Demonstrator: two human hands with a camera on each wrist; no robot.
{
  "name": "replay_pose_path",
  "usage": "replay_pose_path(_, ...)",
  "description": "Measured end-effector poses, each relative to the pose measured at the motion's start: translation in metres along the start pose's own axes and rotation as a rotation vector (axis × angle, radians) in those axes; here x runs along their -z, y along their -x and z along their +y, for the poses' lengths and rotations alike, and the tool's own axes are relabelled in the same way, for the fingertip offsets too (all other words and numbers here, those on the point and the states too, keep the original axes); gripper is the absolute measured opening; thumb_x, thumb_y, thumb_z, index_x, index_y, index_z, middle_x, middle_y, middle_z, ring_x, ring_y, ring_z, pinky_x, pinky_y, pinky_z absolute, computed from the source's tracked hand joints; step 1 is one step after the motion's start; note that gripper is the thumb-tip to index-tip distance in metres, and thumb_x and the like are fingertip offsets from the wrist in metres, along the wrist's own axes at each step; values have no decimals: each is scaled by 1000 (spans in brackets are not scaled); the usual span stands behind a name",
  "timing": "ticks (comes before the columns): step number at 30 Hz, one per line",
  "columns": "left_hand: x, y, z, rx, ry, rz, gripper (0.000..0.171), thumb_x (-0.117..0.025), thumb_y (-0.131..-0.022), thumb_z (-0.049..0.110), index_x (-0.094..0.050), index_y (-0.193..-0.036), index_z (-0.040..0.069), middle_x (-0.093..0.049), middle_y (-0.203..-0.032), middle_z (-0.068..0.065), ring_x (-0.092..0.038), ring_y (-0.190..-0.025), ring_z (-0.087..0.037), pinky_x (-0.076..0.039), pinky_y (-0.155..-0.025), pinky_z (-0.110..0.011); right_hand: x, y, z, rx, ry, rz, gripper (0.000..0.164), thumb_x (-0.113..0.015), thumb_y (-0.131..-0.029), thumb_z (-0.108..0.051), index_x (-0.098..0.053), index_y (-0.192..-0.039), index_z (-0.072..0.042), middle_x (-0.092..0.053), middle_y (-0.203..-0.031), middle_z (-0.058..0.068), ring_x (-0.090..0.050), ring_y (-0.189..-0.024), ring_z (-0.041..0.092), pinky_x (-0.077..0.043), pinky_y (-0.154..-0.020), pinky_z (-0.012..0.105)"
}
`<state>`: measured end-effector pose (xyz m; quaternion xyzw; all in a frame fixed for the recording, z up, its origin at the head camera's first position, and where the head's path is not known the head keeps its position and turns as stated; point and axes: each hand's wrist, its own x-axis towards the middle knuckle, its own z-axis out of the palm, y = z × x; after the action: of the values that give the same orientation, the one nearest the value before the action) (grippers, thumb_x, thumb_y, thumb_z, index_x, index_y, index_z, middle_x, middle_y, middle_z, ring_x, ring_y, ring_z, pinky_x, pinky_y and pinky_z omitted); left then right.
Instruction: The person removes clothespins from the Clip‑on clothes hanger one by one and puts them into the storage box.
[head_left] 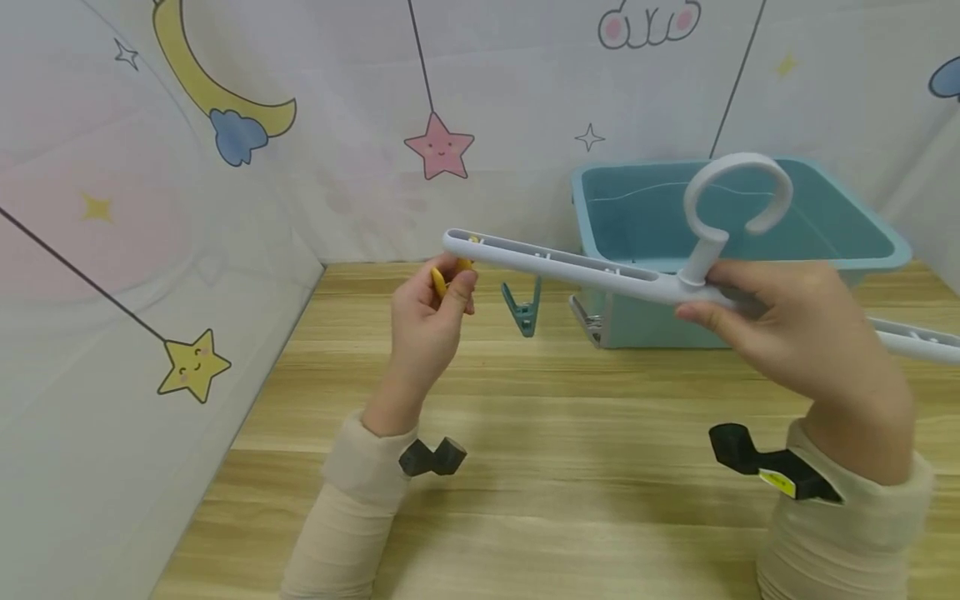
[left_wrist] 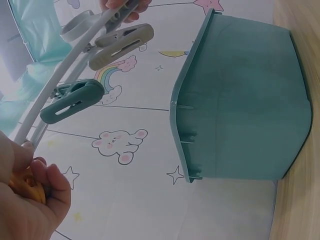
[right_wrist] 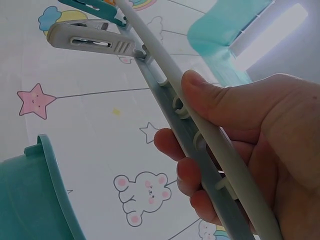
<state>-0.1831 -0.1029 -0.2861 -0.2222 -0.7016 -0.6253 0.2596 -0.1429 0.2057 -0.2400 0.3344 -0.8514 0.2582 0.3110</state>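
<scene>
My right hand [head_left: 810,333] grips a white plastic hanger [head_left: 573,265] at its middle, just below the hook, with thumb on one side and fingers on the other. At the hanger's left end, my left hand [head_left: 422,321] pinches a yellow clothespin [head_left: 438,283], which in the left wrist view shows as an orange clothespin [left_wrist: 29,186] partly covered by the fingers. Between the hands, a dark green clothespin [head_left: 525,310] and a grey clothespin [left_wrist: 122,46] hang from the hanger's bar. Whether the yellow clothespin is joined to the bar is hidden.
Behind the hanger, a teal plastic tub [head_left: 862,242] stands on the wood-grain table [head_left: 570,500]. A printed cloth wall [head_left: 517,83] rises at the back, and another runs along the left edge of the table.
</scene>
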Motion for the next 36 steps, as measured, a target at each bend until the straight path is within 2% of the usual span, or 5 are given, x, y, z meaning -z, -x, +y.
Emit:
replay_pose_path(9, -7, 1, -10, -329, -280, 136, 11, -65, -88, -3, -62, -92, -12, -56, -73, -17, -40, -56, -14, -34, -49, -20, 0, 1, 1, -11, 10, -44, 43, -63, -87, -50, -67, -85, -8, -48, -62, -9, -33, -52, -4, -26, -49, 13)
replay_pose_path(16, -12, 1, -13, -518, -388, 226, 8, -67, -84, -10, -62, -89, -14, -57, -74, -19, -38, -53, -19, -32, -45, -30, 0, 1, 2, -16, 5, -61, 36, -66, -87, -46, -65, -82, -10, -41, -59, -11, -30, -51, -4, -25, -47, 14)
replay_pose_path(22, -14, 2, -16, -595, -447, 272, 8, -64, -85, -12, -62, -92, -15, -58, -77, -20, -44, -57, -22, -38, -48, -30, -1, -1, 3, -10, -26, -69, 37, -65, -87, -48, -62, -78, -12, -37, -57, -13, -28, -50, -5, -24, -46, 15)
replay_pose_path(28, -14, 2, -18, -660, -535, 359, 5, -60, -88, -11, -59, -91, -15, -55, -77, -21, -51, -63, -26, -45, -51, -31, -4, -2, 3, 1, -48, -81, 33, -68, -87, -43, -64, -81, -11, -37, -57, -13, -29, -50, -5, -25, -46, 15)
replay_pose_path(36, -15, 1, -17, -639, -480, 378, 8, -61, -89, -8, -60, -91, -15, -55, -76, -21, -48, -58, -25, -42, -48, -30, -7, -4, 0, 1, -43, -33, 45, -61, -88, -52, -64, -80, -8, -43, -60, -11, -32, -51, -4, -26, -47, 14)
